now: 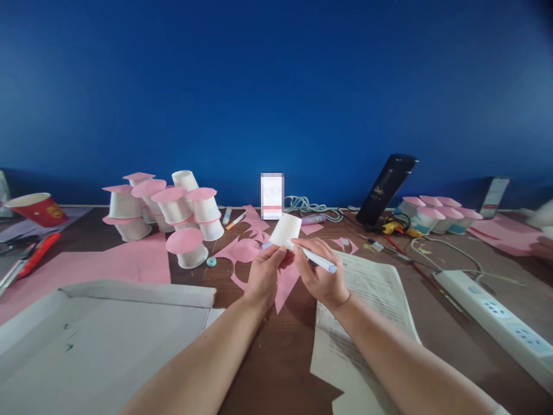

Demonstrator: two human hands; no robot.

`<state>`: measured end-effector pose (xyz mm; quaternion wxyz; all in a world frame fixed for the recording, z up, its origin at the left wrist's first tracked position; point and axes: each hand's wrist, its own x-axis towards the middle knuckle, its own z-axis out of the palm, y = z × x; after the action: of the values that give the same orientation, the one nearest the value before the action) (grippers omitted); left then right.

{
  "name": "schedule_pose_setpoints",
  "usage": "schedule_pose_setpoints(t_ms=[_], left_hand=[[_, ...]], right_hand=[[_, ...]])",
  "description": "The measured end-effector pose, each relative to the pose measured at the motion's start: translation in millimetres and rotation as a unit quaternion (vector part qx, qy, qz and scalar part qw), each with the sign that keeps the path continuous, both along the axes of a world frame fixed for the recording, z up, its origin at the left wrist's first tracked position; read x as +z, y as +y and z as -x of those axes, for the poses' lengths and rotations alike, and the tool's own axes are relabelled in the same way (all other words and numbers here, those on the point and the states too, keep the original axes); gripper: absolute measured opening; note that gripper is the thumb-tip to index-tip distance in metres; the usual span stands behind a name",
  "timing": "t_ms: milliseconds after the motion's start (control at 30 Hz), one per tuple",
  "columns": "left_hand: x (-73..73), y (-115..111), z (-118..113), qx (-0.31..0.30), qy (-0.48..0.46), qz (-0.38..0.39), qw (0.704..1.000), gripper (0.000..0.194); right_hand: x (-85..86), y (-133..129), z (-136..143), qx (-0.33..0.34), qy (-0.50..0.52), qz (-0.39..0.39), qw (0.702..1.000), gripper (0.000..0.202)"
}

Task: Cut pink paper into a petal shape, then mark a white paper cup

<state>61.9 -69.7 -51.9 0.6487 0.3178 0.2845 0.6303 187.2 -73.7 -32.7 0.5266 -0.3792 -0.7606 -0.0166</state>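
Ahead of me, over the middle of the table, my left hand (264,278) is closed on a small white paper cup (286,229), tilted in its fingers. My right hand (325,279) grips a white marker (318,259) with a bluish end, its other end against or very near the cup's side. Pink paper scraps (246,249) lie behind and beneath the hands. To the left, several white paper cups (126,206) are stacked with pink paper pieces on them. One cup topped by a pink disc (185,240) stands in front of the stack.
A phone (272,197) stands by the blue wall. White cardboard (142,346) lies at left, near red-handled scissors (38,256) and a red cup (38,210). To the right are printed sheets (375,288), a black bottle (386,189), a power strip (496,317) and another person's hand (543,251).
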Motion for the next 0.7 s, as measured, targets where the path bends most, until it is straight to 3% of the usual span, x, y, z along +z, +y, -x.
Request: schedule_pose_setpoints(t_ms=[700], left_hand=[[0.0,0.2,-0.8,0.011,-0.004,0.025,1.0,0.02]], right_hand=[[0.0,1.2,-0.8,-0.003,0.003,-0.006,1.0,0.018]])
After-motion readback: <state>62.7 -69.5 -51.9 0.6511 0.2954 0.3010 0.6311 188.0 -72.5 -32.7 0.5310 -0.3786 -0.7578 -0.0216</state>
